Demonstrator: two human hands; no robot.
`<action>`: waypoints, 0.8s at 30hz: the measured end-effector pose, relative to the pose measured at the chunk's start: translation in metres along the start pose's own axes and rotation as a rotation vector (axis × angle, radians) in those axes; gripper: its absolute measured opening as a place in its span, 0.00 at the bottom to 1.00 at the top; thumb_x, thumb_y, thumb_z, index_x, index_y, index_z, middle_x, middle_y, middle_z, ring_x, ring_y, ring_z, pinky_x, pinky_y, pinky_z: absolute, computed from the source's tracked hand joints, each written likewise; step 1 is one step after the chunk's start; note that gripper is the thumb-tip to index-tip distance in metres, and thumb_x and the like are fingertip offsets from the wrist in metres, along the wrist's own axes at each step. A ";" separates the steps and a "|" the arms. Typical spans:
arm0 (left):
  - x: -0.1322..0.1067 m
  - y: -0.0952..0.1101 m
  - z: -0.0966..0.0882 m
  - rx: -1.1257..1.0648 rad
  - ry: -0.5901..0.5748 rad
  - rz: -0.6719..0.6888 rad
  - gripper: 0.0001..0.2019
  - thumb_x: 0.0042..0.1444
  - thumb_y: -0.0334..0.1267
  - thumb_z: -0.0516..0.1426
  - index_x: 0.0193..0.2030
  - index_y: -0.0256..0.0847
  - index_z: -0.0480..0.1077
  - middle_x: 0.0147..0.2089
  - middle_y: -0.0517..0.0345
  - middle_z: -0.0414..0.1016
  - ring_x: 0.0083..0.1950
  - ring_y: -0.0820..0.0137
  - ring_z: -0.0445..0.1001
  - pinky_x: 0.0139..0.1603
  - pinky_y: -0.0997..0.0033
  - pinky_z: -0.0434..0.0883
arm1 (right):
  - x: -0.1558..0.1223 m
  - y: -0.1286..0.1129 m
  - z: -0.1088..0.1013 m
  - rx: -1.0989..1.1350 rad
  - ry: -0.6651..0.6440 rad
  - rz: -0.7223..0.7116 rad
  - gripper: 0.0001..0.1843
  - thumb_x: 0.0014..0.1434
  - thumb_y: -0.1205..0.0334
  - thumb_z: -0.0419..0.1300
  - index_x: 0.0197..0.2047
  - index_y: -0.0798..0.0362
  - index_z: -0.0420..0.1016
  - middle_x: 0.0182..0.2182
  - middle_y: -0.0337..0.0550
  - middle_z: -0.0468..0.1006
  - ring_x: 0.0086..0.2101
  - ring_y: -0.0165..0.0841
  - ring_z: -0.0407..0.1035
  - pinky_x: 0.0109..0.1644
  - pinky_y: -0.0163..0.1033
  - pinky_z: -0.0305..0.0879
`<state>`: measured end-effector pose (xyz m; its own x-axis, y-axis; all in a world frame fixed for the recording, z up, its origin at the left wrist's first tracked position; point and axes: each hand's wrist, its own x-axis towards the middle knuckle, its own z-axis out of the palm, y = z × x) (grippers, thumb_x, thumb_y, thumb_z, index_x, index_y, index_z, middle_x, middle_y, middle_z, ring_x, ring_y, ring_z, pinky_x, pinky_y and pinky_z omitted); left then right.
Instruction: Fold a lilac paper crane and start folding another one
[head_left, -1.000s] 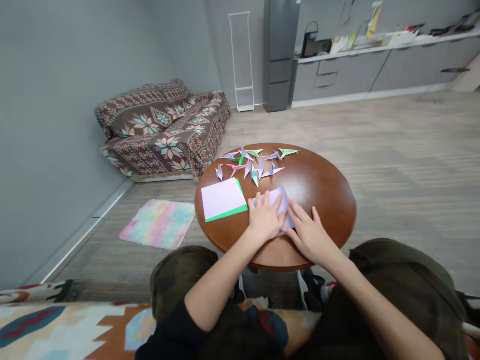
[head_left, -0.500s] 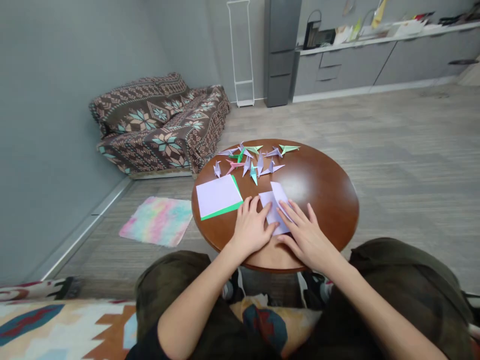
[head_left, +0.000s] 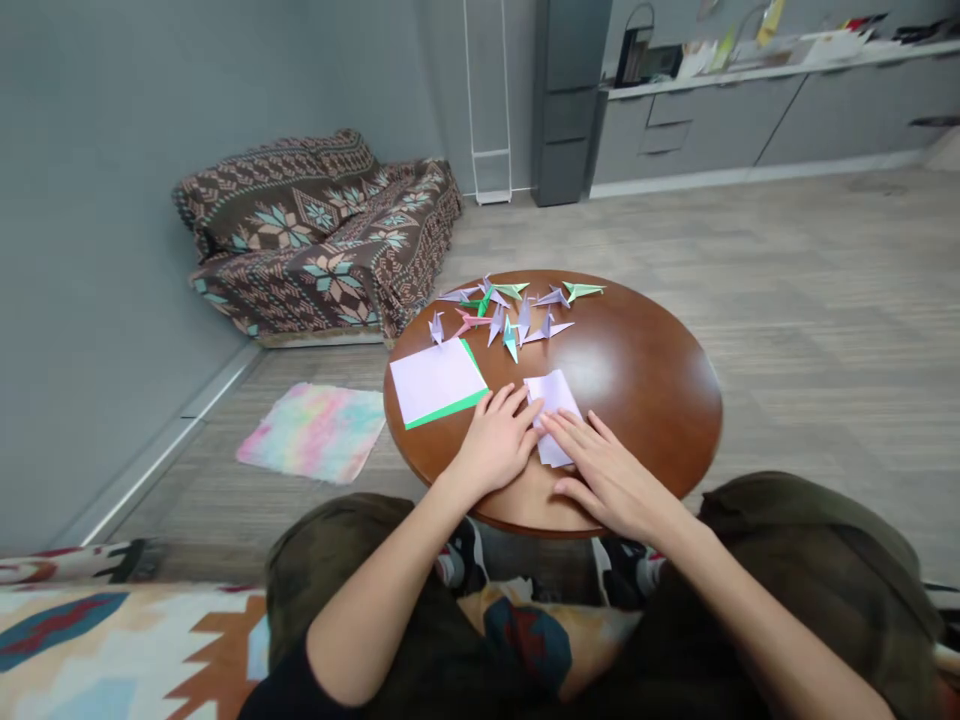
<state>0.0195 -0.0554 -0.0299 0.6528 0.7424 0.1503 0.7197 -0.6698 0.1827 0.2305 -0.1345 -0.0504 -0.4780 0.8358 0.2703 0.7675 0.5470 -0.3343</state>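
A folded lilac paper [head_left: 553, 417] lies on the round brown wooden table [head_left: 637, 370], just ahead of my hands. My right hand [head_left: 607, 475] rests across its lower part, with the thumb on the wood below it. The fingertips of my left hand [head_left: 495, 440] touch the paper's left edge. Beside that hand lies a flat lilac square with a green edge [head_left: 435, 380]. Several origami cranes in lilac, pink and green [head_left: 510, 320] are grouped at the table's far side.
A tie-dye cloth [head_left: 315, 432] lies on the floor left of the table. Behind it stands a couch under a patterned throw [head_left: 315, 240]. A white rack [head_left: 487, 100], a grey cabinet [head_left: 566, 90] and a cluttered counter [head_left: 750, 70] line the far wall.
The raised flap of the lilac paper has gone down, leaving a narrower folded shape. My hands have moved closer together over it. The square sheet and the cranes have not shifted on the table.
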 end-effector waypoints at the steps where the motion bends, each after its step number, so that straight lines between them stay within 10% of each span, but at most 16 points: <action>1: 0.000 0.000 0.000 0.012 0.004 0.004 0.26 0.74 0.49 0.46 0.73 0.44 0.65 0.77 0.47 0.62 0.79 0.52 0.56 0.77 0.44 0.53 | 0.000 0.002 -0.002 0.061 0.021 0.005 0.41 0.74 0.48 0.52 0.82 0.48 0.39 0.76 0.55 0.55 0.74 0.48 0.51 0.76 0.66 0.50; 8: -0.002 0.006 0.000 0.019 -0.018 0.084 0.24 0.73 0.50 0.49 0.72 0.51 0.65 0.77 0.51 0.63 0.78 0.50 0.56 0.77 0.38 0.52 | -0.001 0.026 -0.015 0.208 0.134 0.108 0.30 0.76 0.51 0.47 0.77 0.49 0.61 0.76 0.52 0.56 0.75 0.45 0.49 0.77 0.61 0.49; 24: -0.002 0.011 0.003 -0.041 0.032 0.031 0.27 0.71 0.51 0.53 0.71 0.41 0.65 0.72 0.46 0.68 0.75 0.54 0.61 0.78 0.46 0.53 | 0.004 0.021 0.002 -0.097 0.084 0.196 0.31 0.76 0.48 0.46 0.75 0.54 0.63 0.75 0.62 0.58 0.73 0.53 0.55 0.73 0.72 0.49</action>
<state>0.0268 -0.0637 -0.0309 0.6661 0.7221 0.1869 0.6889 -0.6917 0.2170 0.2440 -0.1198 -0.0584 -0.2814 0.9165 0.2842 0.8817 0.3638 -0.3003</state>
